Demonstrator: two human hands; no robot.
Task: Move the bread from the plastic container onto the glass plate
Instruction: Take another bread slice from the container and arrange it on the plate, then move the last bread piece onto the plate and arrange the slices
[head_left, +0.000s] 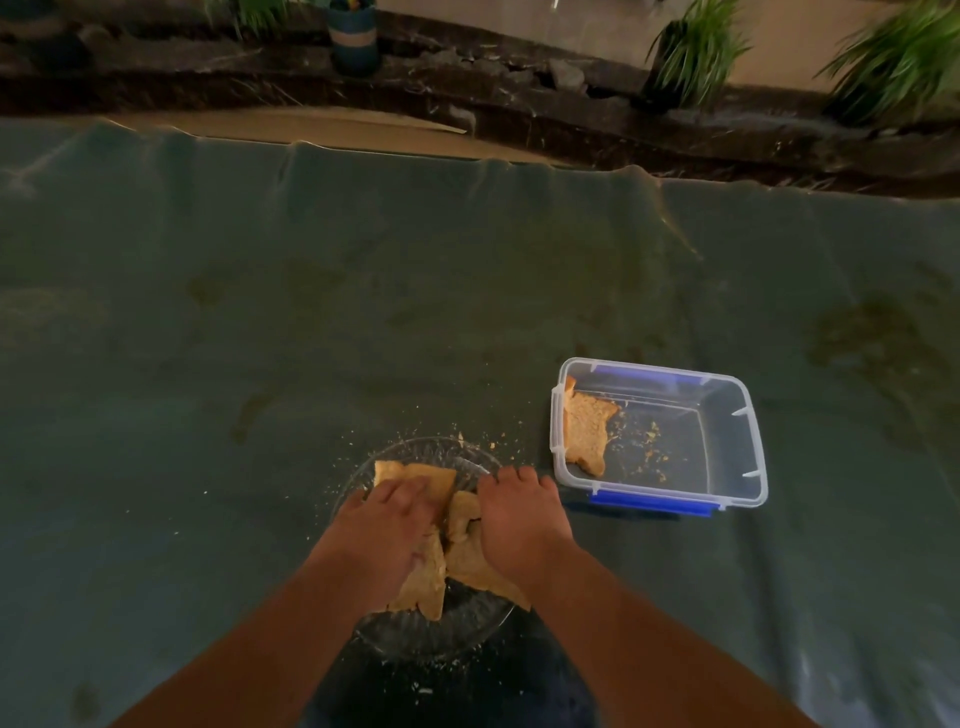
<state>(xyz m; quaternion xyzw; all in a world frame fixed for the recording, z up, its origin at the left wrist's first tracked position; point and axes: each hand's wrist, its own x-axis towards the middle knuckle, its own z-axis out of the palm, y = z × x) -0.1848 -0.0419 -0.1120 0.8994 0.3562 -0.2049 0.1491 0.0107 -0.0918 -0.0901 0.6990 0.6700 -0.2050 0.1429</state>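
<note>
my left hand (387, 525) flat on bread slices (421, 577), grip unclear | my right hand (519, 519) same | glass plate (441, 631) near | plastic container (737, 441) right, 1 slice (587, 431) inside

The bread (415, 480) is golden tan, the glass plate (457, 631) clear with ribbed lines, the plastic container (748, 415) clear with blue clips, and the bench (363, 291) cover dull grey-green with darker stains.

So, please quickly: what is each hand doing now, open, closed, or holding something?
Left hand: pressing on the bread on the glass plate; grip cannot be told.
Right hand: fingers curled over bread; grip cannot be told.
</note>
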